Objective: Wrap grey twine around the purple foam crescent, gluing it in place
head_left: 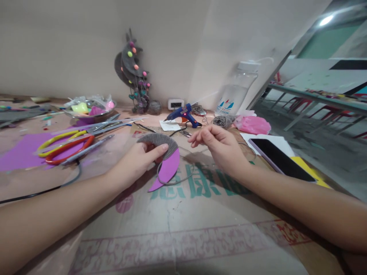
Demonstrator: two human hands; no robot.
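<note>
My left hand (147,152) grips a purple crescent-shaped cutout (169,166), thumb on top and fingers underneath. Grey yarn is wound closely round the crescent's upper part (163,142), while its lower tip is bare purple. A loose loop of grey yarn (179,183) hangs across that bare end and curves toward the right. Raised to the right of the crescent, my right hand (219,143) has its fingers curled and pinched on the yarn, though the strand at the fingertips is faint.
Behind stand a blue glue gun (183,114), a small digital clock (175,104), a water bottle (233,91) and a decorated grey moon (133,65). Scissors (69,143) lie on purple sheet (21,151) at left, near a bowl (90,110). A phone (279,158) lies at right.
</note>
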